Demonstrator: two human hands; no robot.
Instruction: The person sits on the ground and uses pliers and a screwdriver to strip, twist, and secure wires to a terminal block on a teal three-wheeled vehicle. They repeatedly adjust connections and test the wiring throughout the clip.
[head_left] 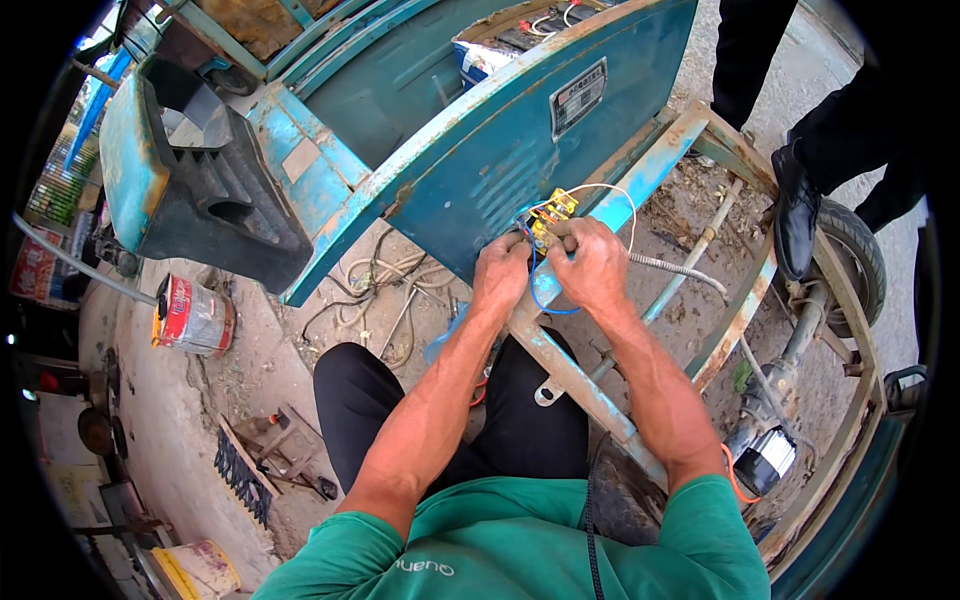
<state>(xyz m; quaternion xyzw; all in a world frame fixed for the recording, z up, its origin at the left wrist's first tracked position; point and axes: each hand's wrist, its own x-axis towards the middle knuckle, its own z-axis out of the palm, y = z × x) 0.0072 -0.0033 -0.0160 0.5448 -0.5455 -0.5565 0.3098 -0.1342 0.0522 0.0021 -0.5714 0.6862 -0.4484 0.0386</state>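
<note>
A small yellow electrical part with wires running from it sits at the lower edge of the teal metal panel. My right hand is closed on its lower end, the thumb and fingers pinched together. Close beside it, my left hand is pinched shut where the wires meet the part; what lies between its fingertips is hidden. A blue wire loops below the fingers. From the part's upper end a white wire arcs to the right. Both hands are above a rusty metal frame bar.
Tangled cables lie on the ground left of my arms. Further left stand a paint bucket and a brush head. At the right are a motor axle, a wheel and another person's black shoe. A battery stands behind the panel.
</note>
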